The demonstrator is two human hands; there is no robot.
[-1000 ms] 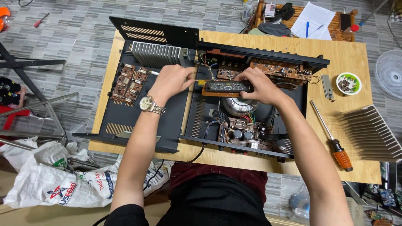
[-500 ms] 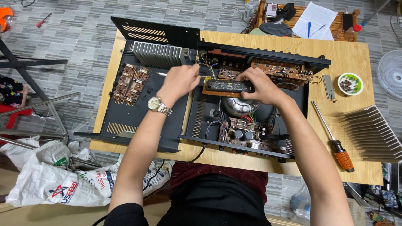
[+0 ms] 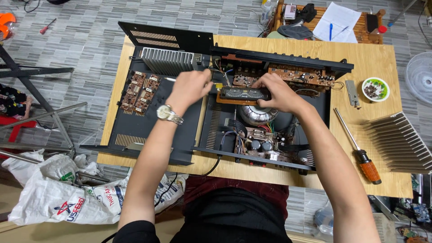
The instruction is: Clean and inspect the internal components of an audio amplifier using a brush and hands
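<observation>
Steadying a dark meter panel (image 3: 243,94) on its orange-brown board, the right hand (image 3: 279,92) lies over the panel's right end with fingers curled down onto it, clamped on the piece; that hold looks meant to keep the panel from shifting while the other hand works beside it. The left hand (image 3: 189,87) is closed around a slim tool with a yellow tip (image 3: 218,85), its grip together on the handle, and the tip reaches the panel's left end, just beside the fingers of that hand. A wristwatch (image 3: 167,113) sits on the left wrist.

The panel lies inside an opened amplifier chassis (image 3: 207,130), above a round toroidal transformer (image 3: 257,114) and below a brown circuit board (image 3: 300,75) along the rear wall. The chassis rests on a wooden worktop (image 3: 360,135). To its right lie a screwdriver with an orange handle (image 3: 360,148), a finned heatsink (image 3: 400,141) and a small bowl of screws (image 3: 375,89), set apart from the hands, probably to keep loose parts out of the way.
</observation>
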